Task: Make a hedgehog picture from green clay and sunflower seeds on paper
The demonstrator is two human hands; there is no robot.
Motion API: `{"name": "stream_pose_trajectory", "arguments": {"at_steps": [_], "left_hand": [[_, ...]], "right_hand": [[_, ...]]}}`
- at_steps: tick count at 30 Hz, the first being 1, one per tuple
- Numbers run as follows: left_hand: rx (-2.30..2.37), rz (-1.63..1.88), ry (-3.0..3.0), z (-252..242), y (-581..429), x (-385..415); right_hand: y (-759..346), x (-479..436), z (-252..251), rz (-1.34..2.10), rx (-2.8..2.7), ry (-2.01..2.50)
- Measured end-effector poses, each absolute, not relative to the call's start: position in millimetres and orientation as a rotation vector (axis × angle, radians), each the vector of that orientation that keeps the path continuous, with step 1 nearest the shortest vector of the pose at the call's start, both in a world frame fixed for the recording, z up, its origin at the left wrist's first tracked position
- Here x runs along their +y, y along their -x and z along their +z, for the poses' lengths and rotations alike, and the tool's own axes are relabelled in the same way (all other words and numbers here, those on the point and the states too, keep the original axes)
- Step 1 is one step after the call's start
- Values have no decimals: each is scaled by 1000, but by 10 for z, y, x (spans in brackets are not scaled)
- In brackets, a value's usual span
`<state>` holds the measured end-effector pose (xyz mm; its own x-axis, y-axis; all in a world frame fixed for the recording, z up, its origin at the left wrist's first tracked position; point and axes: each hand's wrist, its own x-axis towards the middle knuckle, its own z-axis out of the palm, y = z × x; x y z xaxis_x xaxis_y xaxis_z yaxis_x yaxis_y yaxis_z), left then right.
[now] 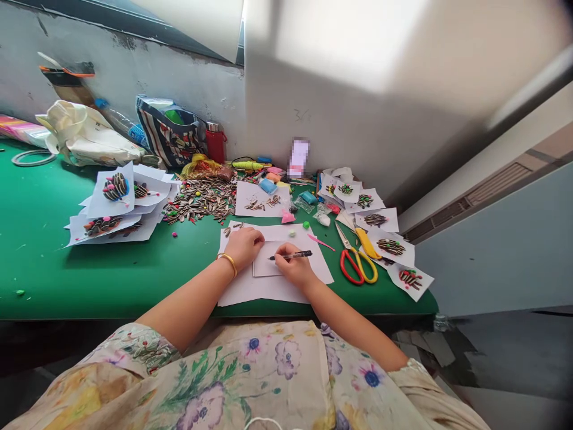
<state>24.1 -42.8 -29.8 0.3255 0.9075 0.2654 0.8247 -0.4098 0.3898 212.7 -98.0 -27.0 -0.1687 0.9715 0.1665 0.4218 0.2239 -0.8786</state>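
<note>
My right hand (293,266) is closed round a black pen (302,254), its tip over a small white paper (265,266). That paper lies on larger white sheets (242,291). My left hand (244,246), with a gold bracelet at the wrist, rests at the small paper's upper left edge, fingers curled together; whether anything is between them is hidden. Just behind it are a few sunflower seeds (228,231). A green clay ball (306,225) and a pink tool (321,242) are at the sheets' upper right.
Scissors (358,266) with red and yellow handles lie to the right, beside seed-decorated papers (396,248). Another stack (111,200) is at left. Behind are a seed pile (201,200), clay packets (268,186), a red flask (215,143), bags and a propped phone (298,157).
</note>
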Motion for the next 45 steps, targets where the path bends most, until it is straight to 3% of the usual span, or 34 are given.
{"name": "stream_pose_trajectory", "arguments": {"at_steps": [45], "left_hand": [[1616, 680, -2350, -256, -178, -490]], "right_hand": [[-2065, -927, -315, 785, -1819, 1189]]}}
